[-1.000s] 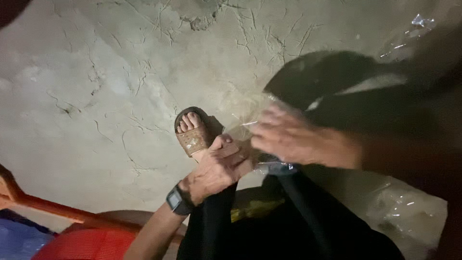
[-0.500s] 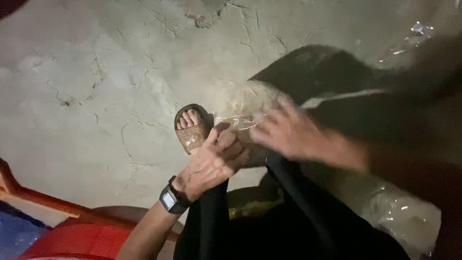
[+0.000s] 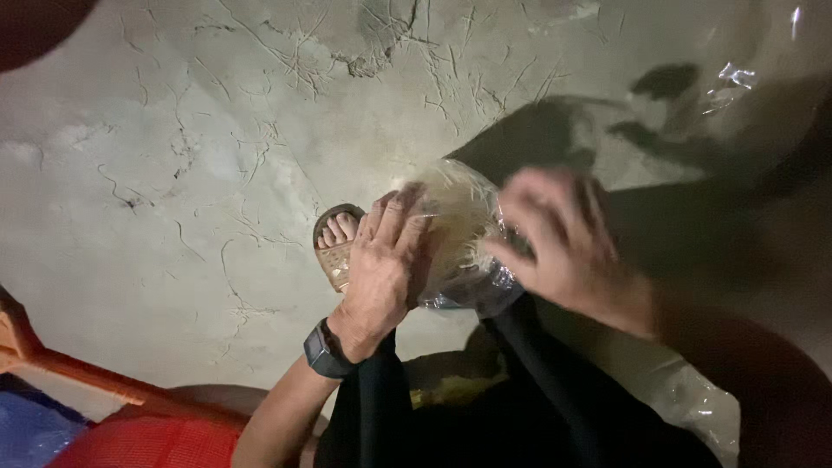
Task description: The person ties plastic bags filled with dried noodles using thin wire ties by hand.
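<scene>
Clear plastic bag of pale strands, clasped between left hand and right hand, fingers curled.

A single head-worn view looks steeply down, close over the person's lap and the cracked concrete floor; dim light perhaps blurs its right edge.

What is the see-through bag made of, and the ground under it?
The bag between the left hand and right hand looks like thin clear plastic: glossy, crinkled, pale contents showing through. The floor seems to be bare concrete or dried mud: grey, matte, cracked.
</scene>
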